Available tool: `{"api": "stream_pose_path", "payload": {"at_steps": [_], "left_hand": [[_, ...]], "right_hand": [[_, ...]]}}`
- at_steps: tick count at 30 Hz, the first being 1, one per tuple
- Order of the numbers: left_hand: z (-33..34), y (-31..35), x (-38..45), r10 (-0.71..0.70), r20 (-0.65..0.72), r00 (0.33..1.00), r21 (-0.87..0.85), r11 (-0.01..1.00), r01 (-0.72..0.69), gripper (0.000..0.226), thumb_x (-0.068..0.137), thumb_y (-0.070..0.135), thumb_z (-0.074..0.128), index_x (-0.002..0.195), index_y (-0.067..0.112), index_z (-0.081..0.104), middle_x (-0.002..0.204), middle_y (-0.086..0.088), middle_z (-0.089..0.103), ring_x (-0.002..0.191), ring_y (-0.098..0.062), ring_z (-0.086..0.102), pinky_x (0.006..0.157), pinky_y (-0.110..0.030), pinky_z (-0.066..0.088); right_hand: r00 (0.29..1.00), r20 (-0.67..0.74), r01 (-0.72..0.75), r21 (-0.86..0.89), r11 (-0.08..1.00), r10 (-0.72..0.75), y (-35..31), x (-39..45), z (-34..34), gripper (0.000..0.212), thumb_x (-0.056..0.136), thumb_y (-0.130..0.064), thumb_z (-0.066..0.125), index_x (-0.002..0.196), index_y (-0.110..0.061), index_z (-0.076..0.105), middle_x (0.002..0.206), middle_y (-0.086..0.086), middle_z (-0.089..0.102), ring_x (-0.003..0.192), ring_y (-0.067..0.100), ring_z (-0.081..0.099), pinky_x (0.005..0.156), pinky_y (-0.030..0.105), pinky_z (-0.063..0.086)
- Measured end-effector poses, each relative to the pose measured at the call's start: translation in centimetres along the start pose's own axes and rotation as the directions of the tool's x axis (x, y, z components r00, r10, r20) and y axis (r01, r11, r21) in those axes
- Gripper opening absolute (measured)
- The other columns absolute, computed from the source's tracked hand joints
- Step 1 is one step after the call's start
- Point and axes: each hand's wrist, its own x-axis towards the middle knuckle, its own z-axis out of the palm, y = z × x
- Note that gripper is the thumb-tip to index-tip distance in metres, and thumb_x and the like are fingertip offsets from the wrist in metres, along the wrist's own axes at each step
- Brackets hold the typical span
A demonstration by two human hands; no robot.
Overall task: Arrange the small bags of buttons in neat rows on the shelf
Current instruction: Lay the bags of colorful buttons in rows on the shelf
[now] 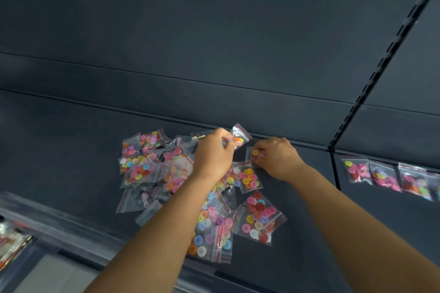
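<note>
Bags are lying heaped on the shelf [297,233] as the left hand [214,152] is pinching an orange-button bag [239,137] and the right hand [277,158] is gripping a red-button bag [254,155] by the back wall; each is best laid flat, edges squared, beside the row [390,177] forming on the right

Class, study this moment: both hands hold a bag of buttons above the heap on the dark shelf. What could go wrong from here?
1. The left hand pinches a small clear bag of orange buttons by one edge; it could slip back into the pile.
2. The loose heap of clear button bags overlaps, so pulling one bag may drag others along.
3. The bags nearest the dark shelf's front edge might get knocked off by the forearms above them.
</note>
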Motion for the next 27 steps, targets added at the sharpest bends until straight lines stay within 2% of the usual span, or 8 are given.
{"api": "stream_pose_path", "payload": {"at_steps": [3, 5, 8, 13, 16, 18, 24, 27], "left_hand": [[-0.1, 0.4, -0.5, -0.026, 0.038, 0.999, -0.093, 0.995, 0.03, 0.006, 0.088, 0.021, 0.062, 0.09, 0.021, 0.057, 0.087, 0.011, 0.057, 0.071, -0.001, 0.052, 0.052, -0.004, 0.036], [-0.1, 0.9, -1.2, -0.044, 0.073, 0.996, -0.141, 0.989, 0.054, 0.01, 0.087, 0.023, 0.064, 0.094, 0.019, 0.058, 0.083, 0.012, 0.056, 0.072, -0.003, 0.053, 0.056, -0.007, 0.036], [0.1, 2.0, -2.4, -0.037, 0.127, 0.991, -0.157, 0.986, 0.057, 0.015, 0.086, 0.024, 0.063, 0.1, 0.018, 0.063, 0.084, 0.009, 0.06, 0.078, -0.012, 0.057, 0.065, -0.024, 0.041], [1.0, 5.0, -4.8, 0.063, 0.199, 0.978, -0.251, 0.968, -0.011, 0.022, 0.091, 0.031, 0.056, 0.079, 0.015, 0.065, 0.064, 0.007, 0.06, 0.057, -0.008, 0.053, 0.053, -0.026, 0.042], [2.2, 6.8, -6.2, 0.087, 0.245, 0.966, -0.314, 0.949, -0.005, 0.022, 0.091, 0.029, 0.055, 0.079, 0.013, 0.065, 0.069, 0.003, 0.065, 0.062, -0.013, 0.059, 0.056, -0.027, 0.045], [3.3, 7.8, -7.3, 0.102, 0.259, 0.96, -0.323, 0.946, -0.014, 0.014, 0.09, 0.026, 0.058, 0.083, 0.018, 0.066, 0.074, 0.01, 0.066, 0.068, -0.005, 0.061, 0.054, -0.013, 0.043], [7.6, 10.7, -10.2, 0.116, 0.361, 0.925, -0.312, 0.95, 0.003, 0.008, 0.09, 0.022, 0.058, 0.087, 0.02, 0.066, 0.077, 0.015, 0.063, 0.071, 0.0, 0.059, 0.055, -0.013, 0.04], [10.0, 12.3, -11.2, 0.095, 0.401, 0.911, -0.298, 0.954, 0.032, 0.004, 0.089, 0.019, 0.059, 0.087, 0.02, 0.062, 0.079, 0.014, 0.062, 0.07, 0.0, 0.057, 0.052, -0.012, 0.04]], "right_hand": [[0.995, -0.042, -0.088, 0.138, 0.987, 0.095, 0.2, -1.3, -0.5, 0.009, 0.083, -0.024, 0.062, 0.09, -0.019, 0.063, 0.092, 0.001, 0.057, 0.091, 0.022, 0.054, 0.069, 0.026, 0.041], [0.981, -0.093, -0.139, 0.267, 0.954, 0.169, 0.3, -2.6, -1.0, 0.01, 0.082, -0.022, 0.064, 0.08, -0.014, 0.058, 0.075, 0.0, 0.057, 0.073, 0.021, 0.055, 0.056, 0.025, 0.04], [0.942, -0.166, -0.179, 0.487, 0.855, 0.292, 0.4, -5.1, -2.2, 0.014, 0.08, -0.023, 0.066, 0.073, -0.019, 0.055, 0.068, 0.0, 0.062, 0.058, 0.014, 0.056, 0.041, 0.02, 0.037], [0.869, -0.198, -0.209, 0.683, 0.7, 0.453, 1.3, -9.7, -4.0, 0.018, 0.087, -0.028, 0.059, 0.075, -0.017, 0.067, 0.062, 0.002, 0.067, 0.039, 0.002, 0.048, 0.033, 0.014, 0.032], [0.825, -0.215, -0.215, 0.737, 0.64, 0.524, 2.6, -12.5, -4.7, 0.023, 0.087, -0.024, 0.053, 0.071, -0.023, 0.069, 0.055, -0.002, 0.065, 0.039, 0.003, 0.046, 0.038, 0.016, 0.034], [0.804, -0.215, -0.227, 0.75, 0.621, 0.554, 3.9, -14.4, -5.1, 0.021, 0.086, -0.021, 0.053, 0.071, -0.024, 0.068, 0.053, -0.005, 0.067, 0.039, 0.003, 0.047, 0.039, 0.017, 0.035], [0.7, -0.25, -0.305, 0.743, 0.596, 0.669, 9.4, -18.7, -5.2, 0.005, 0.08, -0.023, 0.064, 0.079, -0.019, 0.067, 0.075, -0.003, 0.071, 0.065, 0.011, 0.059, 0.051, 0.023, 0.039], [0.656, -0.247, -0.343, 0.744, 0.573, 0.714, 12.2, -19.8, -5.4, 0.016, 0.081, -0.023, 0.064, 0.096, -0.017, 0.064, 0.089, -0.005, 0.069, 0.08, 0.014, 0.062, 0.055, 0.022, 0.039]]}}
